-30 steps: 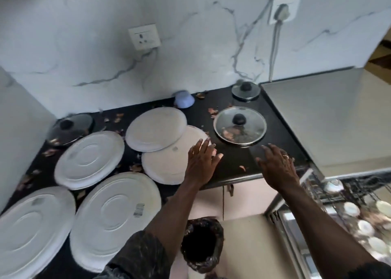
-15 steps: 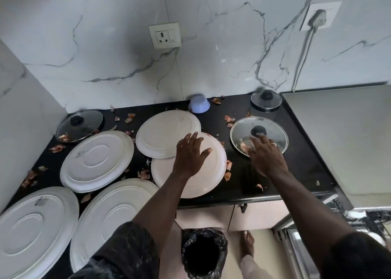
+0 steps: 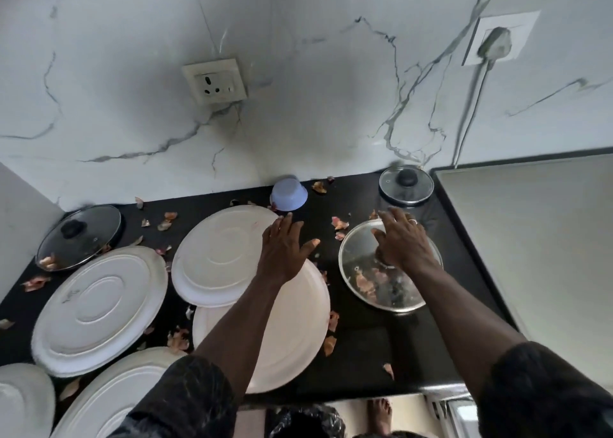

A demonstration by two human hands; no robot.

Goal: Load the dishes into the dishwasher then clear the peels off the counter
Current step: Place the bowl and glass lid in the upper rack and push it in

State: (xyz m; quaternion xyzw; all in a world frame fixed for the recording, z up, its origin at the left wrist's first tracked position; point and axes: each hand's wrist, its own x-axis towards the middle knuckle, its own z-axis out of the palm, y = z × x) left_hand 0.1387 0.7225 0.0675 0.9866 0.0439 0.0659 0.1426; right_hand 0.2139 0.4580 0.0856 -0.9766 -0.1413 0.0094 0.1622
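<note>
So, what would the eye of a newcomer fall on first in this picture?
First, the big white plates that lie bottom up across the black counter, with reddish peels scattered between them. Next, the two hands: the left hand is spread open over the middle plates, and the right hand lies over the knob of a glass lid on the right.

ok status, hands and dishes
Left hand open over plates. Right hand over lid knob, grip unclear. Peels scattered across counter.
</note>
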